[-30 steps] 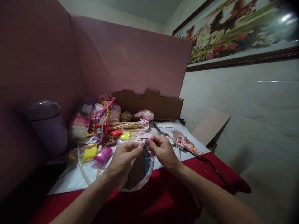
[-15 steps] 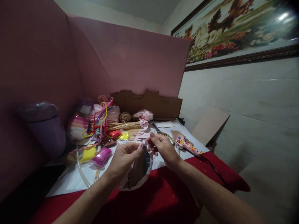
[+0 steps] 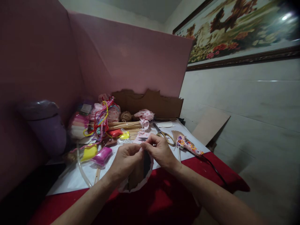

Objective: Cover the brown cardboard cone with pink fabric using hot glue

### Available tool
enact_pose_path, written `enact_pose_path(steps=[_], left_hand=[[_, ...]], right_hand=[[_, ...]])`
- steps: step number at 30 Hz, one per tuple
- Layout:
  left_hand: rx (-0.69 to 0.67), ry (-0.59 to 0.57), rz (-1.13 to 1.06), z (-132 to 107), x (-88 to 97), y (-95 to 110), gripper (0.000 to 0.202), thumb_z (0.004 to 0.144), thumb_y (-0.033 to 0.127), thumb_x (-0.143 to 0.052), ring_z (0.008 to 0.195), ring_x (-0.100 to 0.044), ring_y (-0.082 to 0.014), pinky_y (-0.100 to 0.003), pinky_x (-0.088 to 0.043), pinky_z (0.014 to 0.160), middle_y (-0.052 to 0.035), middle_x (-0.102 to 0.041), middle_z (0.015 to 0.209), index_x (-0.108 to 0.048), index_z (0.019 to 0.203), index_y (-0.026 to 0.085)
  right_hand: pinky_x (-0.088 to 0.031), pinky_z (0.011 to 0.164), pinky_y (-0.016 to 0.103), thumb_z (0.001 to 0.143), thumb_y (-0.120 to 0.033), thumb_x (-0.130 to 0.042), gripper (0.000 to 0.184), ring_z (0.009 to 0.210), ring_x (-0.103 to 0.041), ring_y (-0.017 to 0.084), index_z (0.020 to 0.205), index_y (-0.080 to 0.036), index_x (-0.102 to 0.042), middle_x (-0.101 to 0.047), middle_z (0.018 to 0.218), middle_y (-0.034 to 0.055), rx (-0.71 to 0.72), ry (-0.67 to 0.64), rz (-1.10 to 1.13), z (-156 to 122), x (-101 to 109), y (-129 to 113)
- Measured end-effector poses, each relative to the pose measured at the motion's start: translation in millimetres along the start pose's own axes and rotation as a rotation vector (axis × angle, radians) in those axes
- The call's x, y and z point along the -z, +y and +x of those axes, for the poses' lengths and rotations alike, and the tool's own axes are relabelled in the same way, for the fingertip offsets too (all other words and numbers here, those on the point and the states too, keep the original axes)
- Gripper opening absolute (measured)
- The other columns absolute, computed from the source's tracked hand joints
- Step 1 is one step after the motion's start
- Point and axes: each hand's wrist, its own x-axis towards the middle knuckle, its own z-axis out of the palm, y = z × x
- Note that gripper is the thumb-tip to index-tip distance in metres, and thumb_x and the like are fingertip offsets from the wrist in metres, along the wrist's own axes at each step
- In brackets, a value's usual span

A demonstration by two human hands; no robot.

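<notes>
My left hand (image 3: 125, 161) pinches the upper edge of a fabric-edged cardboard piece (image 3: 135, 177), which is rounded and brown with a dark patch. Pale cloth is folded over its rim. Against the left fingertips, my right hand (image 3: 161, 152) is closed at the same top edge, its thumb and forefinger pressed together on the cloth. The fingers hide the exact spot they press. Beyond the hands, small dark snips (image 3: 142, 139) rest on pink dotted cloth. Gold-handled scissors (image 3: 168, 137) and a flower-patterned glue gun (image 3: 188, 146) lie to the right.
A white sheet (image 3: 70, 182) covers part of the red tablecloth (image 3: 178, 197). At the left are clay packets, purple (image 3: 102, 156) and yellow (image 3: 89, 153), and coloured pipe cleaners (image 3: 103, 120). Behind them lie wooden sticks (image 3: 124, 125), a twine ball (image 3: 126, 116) and torn cardboard (image 3: 150, 103).
My right hand has moved slightly left and its fingertips now meet the left ones at the top of the cardboard piece. The cardboard piece stays nearly in place.
</notes>
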Motion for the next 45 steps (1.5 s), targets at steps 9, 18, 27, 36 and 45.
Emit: enact_pose_path(steps=[9,18,27,36,45], left_hand=[[0.031,0.012,-0.059,1,0.1,0,0.019,0.071,0.033,-0.07,0.061,-0.06,-0.0139,-0.023,-0.045,0.059,-0.0058,-0.07,0.07,-0.072,0.077,0.015],[0.051,0.092,-0.09,5,4.2,-1,0.021,0.065,0.033,-0.074,0.06,-0.06,-0.0134,-0.022,-0.045,0.059,-0.0041,-0.069,0.066,-0.071,0.072,0.013],[0.135,0.139,-0.261,9,7.8,-5,0.023,0.069,0.033,-0.071,0.055,-0.06,-0.0123,-0.022,-0.045,0.054,-0.0001,-0.066,0.065,-0.061,0.079,0.016],[0.12,0.059,-0.257,10,11.1,-9,0.026,0.069,0.038,-0.07,0.059,-0.06,-0.014,-0.024,-0.045,0.058,-0.0036,-0.067,0.068,-0.066,0.078,0.014],[0.12,0.073,-0.091,9,6.5,-7,0.029,0.069,0.041,-0.068,0.057,-0.056,-0.0128,-0.022,-0.04,0.055,-0.0017,-0.064,0.064,-0.064,0.071,0.013]], right_hand=[[-0.031,0.04,0.02,0.082,-0.062,-0.044,0.049,0.049,-0.045,0.01,0.068,-0.016,-0.056,-0.05,0.058,-0.0001,-0.109,-0.044,0.185,2,11,5],[-0.039,0.053,0.023,0.088,-0.049,-0.042,0.039,0.055,-0.05,0.012,0.073,-0.017,-0.058,-0.055,0.061,-0.0011,0.027,-0.005,-0.041,1,12,18],[-0.041,0.073,0.036,0.074,-0.022,-0.054,0.035,0.095,-0.057,0.03,0.106,-0.009,-0.061,-0.061,0.104,0.0201,-0.421,0.024,-1.215,0,133,59],[-0.04,0.074,0.033,0.075,-0.02,-0.05,0.043,0.097,-0.056,0.028,0.116,-0.009,-0.055,-0.06,0.107,0.0175,-0.329,0.038,-1.196,-9,142,79],[-0.022,0.036,0.022,0.069,-0.043,-0.065,0.029,0.037,-0.034,0.008,0.06,-0.017,-0.054,-0.04,0.042,-0.0049,-0.342,0.233,-0.092,-39,115,11]])
